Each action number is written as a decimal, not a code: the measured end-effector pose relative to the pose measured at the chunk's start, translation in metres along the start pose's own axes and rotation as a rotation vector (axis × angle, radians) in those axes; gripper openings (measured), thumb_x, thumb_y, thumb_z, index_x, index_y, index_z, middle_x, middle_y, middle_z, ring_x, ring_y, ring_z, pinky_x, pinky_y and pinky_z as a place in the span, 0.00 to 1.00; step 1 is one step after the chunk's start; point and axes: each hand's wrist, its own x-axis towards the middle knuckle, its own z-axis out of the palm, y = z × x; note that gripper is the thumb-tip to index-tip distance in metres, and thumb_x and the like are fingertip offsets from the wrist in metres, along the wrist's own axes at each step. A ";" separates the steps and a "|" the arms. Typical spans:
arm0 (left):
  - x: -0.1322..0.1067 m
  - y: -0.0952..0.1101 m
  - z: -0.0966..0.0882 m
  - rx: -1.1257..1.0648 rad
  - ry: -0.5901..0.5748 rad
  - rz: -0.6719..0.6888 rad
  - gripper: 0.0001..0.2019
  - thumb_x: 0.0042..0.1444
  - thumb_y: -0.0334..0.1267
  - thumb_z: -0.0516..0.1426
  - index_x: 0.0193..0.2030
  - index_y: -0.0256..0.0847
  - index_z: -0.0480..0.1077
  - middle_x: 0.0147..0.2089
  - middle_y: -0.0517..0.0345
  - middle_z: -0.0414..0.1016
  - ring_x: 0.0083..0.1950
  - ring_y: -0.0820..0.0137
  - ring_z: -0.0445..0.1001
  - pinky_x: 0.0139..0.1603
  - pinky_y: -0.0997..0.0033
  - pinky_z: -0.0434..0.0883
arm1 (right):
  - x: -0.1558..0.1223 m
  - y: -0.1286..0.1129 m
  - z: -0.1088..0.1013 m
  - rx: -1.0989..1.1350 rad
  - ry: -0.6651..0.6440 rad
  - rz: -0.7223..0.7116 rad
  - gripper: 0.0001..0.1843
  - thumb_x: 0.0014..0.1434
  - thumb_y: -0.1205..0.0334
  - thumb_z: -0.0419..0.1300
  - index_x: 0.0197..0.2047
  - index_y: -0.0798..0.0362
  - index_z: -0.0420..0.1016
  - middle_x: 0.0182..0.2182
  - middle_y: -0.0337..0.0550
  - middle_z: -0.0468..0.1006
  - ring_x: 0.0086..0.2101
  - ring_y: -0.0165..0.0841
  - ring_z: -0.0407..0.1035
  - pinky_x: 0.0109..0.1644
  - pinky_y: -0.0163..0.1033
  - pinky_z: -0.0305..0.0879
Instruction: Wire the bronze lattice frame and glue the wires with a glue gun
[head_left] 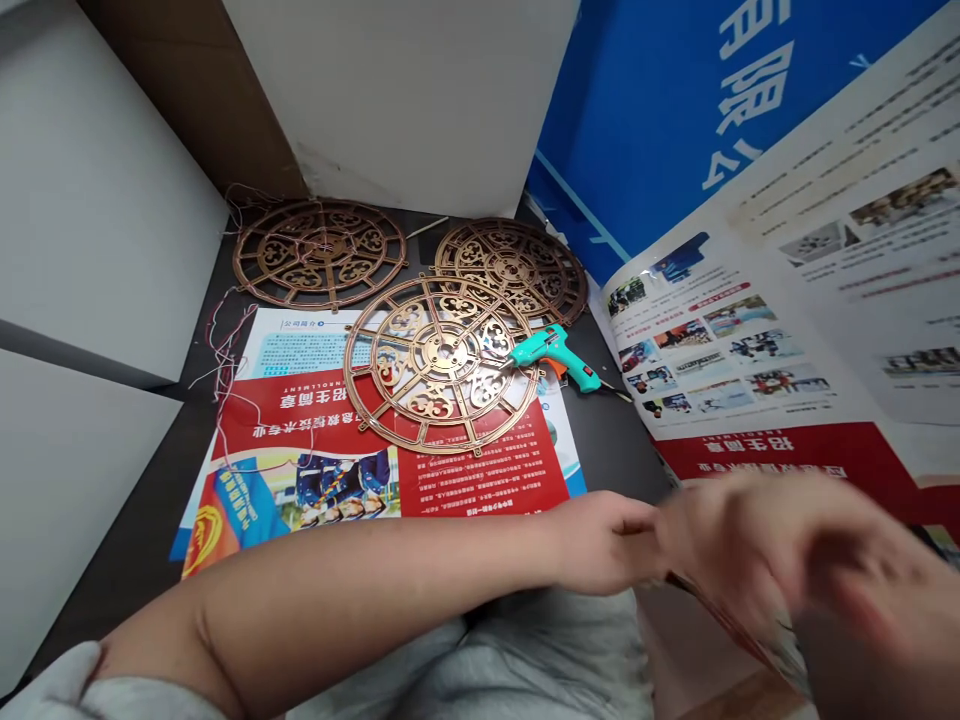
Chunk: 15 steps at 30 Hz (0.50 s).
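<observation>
My left hand (611, 540) reaches across the front of the table to the right edge, its fingers curled and partly hidden; what it holds cannot be made out. Close beside it, my right hand (787, 560) is smeared by motion. A thin, dark-edged thing (731, 622), too blurred to name, shows below the two hands. Ahead of them, a round bronze-coloured openwork disc (446, 352) lies on a printed poster (480, 490). The teal hot glue gun (555, 352) rests with its nozzle over the disc's right side.
Two similar openwork discs, one left (321, 250) and one right (517, 265), lie at the back. Thin red and white wires (232, 360) tangle along the left. White panels (405, 90) and a blue printed board (630, 120) enclose the table; a large poster (720, 340) leans at right.
</observation>
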 end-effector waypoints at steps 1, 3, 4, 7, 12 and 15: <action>-0.001 0.001 0.000 0.060 -0.025 0.049 0.22 0.66 0.52 0.54 0.35 0.31 0.68 0.32 0.63 0.65 0.34 0.88 0.60 0.37 0.88 0.59 | 0.013 -0.002 -0.011 -0.158 0.331 0.029 0.14 0.65 0.44 0.62 0.36 0.44 0.78 0.30 0.43 0.77 0.34 0.34 0.73 0.39 0.39 0.69; -0.003 0.001 -0.001 0.197 -0.079 0.179 0.26 0.63 0.58 0.56 0.34 0.31 0.69 0.34 0.62 0.67 0.37 0.88 0.62 0.42 0.87 0.60 | 0.043 0.005 -0.029 -0.583 0.672 0.143 0.14 0.63 0.46 0.64 0.45 0.45 0.80 0.40 0.44 0.80 0.39 0.36 0.73 0.42 0.41 0.67; -0.004 0.000 -0.001 0.260 -0.101 0.241 0.27 0.62 0.60 0.57 0.34 0.31 0.69 0.35 0.61 0.67 0.39 0.87 0.63 0.44 0.87 0.61 | 0.058 0.013 -0.036 -0.740 0.677 0.198 0.17 0.64 0.45 0.62 0.48 0.47 0.79 0.43 0.46 0.80 0.41 0.38 0.72 0.44 0.42 0.67; -0.005 -0.002 -0.001 0.396 -0.158 0.331 0.29 0.61 0.63 0.56 0.34 0.32 0.69 0.39 0.60 0.69 0.43 0.86 0.65 0.50 0.86 0.62 | 0.094 0.039 -0.056 -1.087 0.573 0.293 0.28 0.64 0.43 0.61 0.61 0.49 0.76 0.52 0.50 0.77 0.50 0.44 0.71 0.52 0.46 0.65; -0.005 -0.003 0.000 0.457 -0.157 0.300 0.29 0.62 0.65 0.54 0.36 0.34 0.70 0.38 0.61 0.68 0.41 0.86 0.62 0.48 0.85 0.61 | 0.112 0.057 -0.069 -1.119 0.412 0.389 0.25 0.66 0.41 0.58 0.53 0.49 0.82 0.45 0.50 0.79 0.45 0.44 0.71 0.44 0.44 0.62; -0.005 -0.002 0.000 0.439 -0.155 0.279 0.30 0.62 0.66 0.54 0.35 0.34 0.70 0.38 0.61 0.67 0.40 0.86 0.61 0.47 0.84 0.60 | 0.111 0.050 -0.071 -1.023 0.436 0.402 0.21 0.64 0.43 0.61 0.50 0.45 0.84 0.44 0.45 0.80 0.42 0.40 0.72 0.41 0.41 0.60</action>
